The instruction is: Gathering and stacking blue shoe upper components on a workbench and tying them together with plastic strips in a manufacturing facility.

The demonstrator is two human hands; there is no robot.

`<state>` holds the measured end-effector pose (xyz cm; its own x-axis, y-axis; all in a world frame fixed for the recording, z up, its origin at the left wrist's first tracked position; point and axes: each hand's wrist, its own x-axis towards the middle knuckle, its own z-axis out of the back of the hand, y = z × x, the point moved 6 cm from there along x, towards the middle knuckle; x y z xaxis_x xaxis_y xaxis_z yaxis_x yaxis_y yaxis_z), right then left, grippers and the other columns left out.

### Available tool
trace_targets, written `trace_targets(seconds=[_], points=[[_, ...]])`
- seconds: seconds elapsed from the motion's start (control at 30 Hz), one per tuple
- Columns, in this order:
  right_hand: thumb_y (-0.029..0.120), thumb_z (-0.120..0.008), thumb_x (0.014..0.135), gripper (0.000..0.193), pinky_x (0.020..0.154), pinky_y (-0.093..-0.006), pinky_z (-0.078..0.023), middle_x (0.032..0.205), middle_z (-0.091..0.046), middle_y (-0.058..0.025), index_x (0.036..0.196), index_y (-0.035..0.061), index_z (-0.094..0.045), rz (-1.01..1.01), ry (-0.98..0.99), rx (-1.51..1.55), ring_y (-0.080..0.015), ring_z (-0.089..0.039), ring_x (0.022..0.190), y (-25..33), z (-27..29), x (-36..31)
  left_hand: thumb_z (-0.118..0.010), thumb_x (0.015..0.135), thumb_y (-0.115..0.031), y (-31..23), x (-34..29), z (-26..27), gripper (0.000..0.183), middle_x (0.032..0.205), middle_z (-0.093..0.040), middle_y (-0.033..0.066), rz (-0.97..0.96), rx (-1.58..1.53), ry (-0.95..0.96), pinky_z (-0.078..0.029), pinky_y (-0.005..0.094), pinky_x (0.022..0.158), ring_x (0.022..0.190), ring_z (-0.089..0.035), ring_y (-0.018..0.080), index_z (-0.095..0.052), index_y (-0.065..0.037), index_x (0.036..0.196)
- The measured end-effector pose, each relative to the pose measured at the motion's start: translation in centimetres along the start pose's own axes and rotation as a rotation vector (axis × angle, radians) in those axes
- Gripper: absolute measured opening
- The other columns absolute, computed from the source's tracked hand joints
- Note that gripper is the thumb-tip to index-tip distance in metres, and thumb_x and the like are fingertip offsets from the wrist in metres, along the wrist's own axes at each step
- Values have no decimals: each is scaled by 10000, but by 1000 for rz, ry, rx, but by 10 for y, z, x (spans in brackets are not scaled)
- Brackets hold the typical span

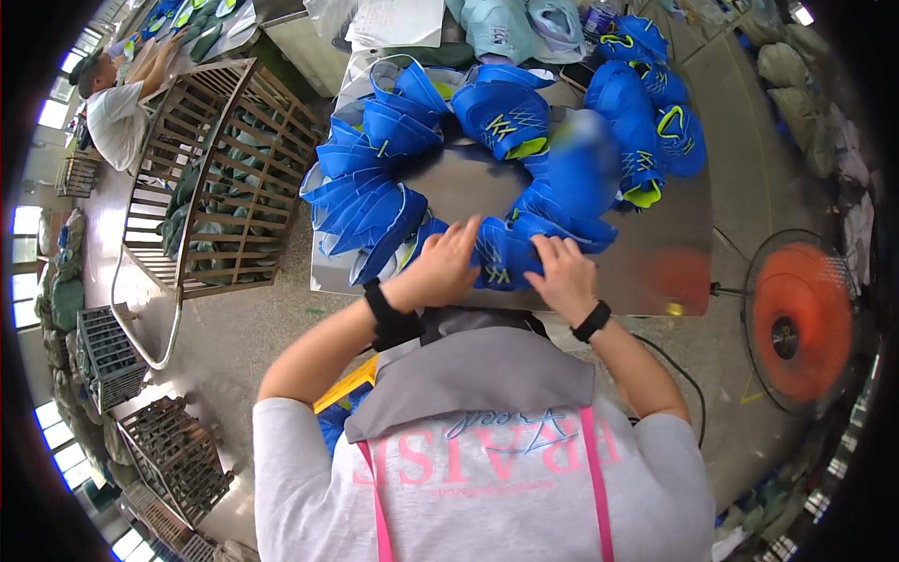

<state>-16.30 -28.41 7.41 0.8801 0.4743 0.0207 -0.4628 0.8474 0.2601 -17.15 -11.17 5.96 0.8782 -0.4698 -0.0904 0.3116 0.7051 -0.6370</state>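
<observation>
Metal table, hands on blue shoe upper

The person wears a white short-sleeved shirt with pink lettering, pink straps, a grey collar flap, and a black band on each wrist, perhaps watches.

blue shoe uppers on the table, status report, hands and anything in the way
Left hand and right hand both pressing on blue fabric shoe upper at near edge of grey table. More uppers ringed around. Nothing blocking.
</observation>
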Motion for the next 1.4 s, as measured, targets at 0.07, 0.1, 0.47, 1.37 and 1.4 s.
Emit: trace_targets(seconds=[0.07,0.1,0.47,1.37,1.4], points=[[209,-720,623,476,643,-338,-486,872,-509,-41,1047,130,-517,35,-4,-13,-233,-504,855,-12,12,-7,-570,781,-206,28,-12,-48,641,1274,-422,182,87,145,85,-231,465,1016,1233,-334,329,-279,-21,1321],[190,-727,612,466,642,-344,-484,871,-509,-42,1030,141,-529,30,5,-29,-238,-500,864,-21,16,-13,-524,777,-195,28,-17,-50,535,1230,-456,173,-24,426,5,-215,464,1024,1229,-338,327,-376,10,1248],[55,-757,569,738,734,-363,-445,1152,-416,-98,1234,165,-455,-318,-352,231,-244,-504,883,-103,23,-64,-585,732,-291,20,0,-40,315,1298,-423,120,-396,755,386,-177,512,1034,1295,-243,304,-654,-115,985],[-2,-634,567,843,489,-219,-411,922,-525,-27,1327,125,-291,-853,-242,1688,-107,-486,616,-162,-137,-56,-570,728,-156,3,298,-32,346,888,-561,104,-325,735,289,-494,370,626,784,-608,285,-590,-251,1061],[-4,-631,568,850,497,-217,-417,920,-523,-32,1333,124,-282,-869,-220,1735,-109,-488,625,-164,-141,-53,-566,735,-151,6,302,-43,268,890,-559,94,-302,719,331,-493,373,622,791,-607,283,-624,-229,984]])
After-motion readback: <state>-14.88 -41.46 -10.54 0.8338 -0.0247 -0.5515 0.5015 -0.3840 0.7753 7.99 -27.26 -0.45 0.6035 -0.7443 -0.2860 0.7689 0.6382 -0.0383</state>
